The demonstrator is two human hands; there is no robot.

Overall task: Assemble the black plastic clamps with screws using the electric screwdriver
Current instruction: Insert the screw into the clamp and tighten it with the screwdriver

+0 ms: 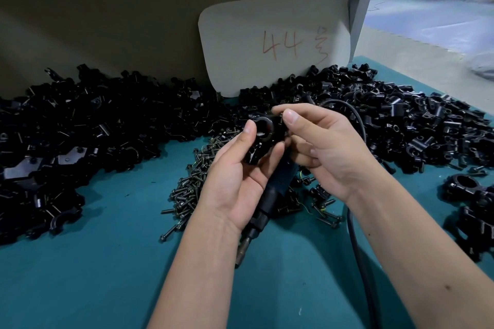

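My left hand [235, 181] grips a black plastic clamp [263, 139] with a round bore, held up over the table. My right hand [323, 147] pinches a small screw [281, 115] between thumb and forefinger at the clamp's top right edge. The electric screwdriver [272, 195] lies on the green table under both hands, its bit end pointing toward me, and its black cable [358, 248] runs down the right side. A pile of loose black screws [192, 184] lies just left of and beneath my hands.
Large heaps of black clamp parts [80, 136] cover the left and the back right [401, 120] of the green table [93, 275]. Assembled clamps [470, 200] sit at the right edge. A grey card [275, 43] marked 44 leans on the back wall.
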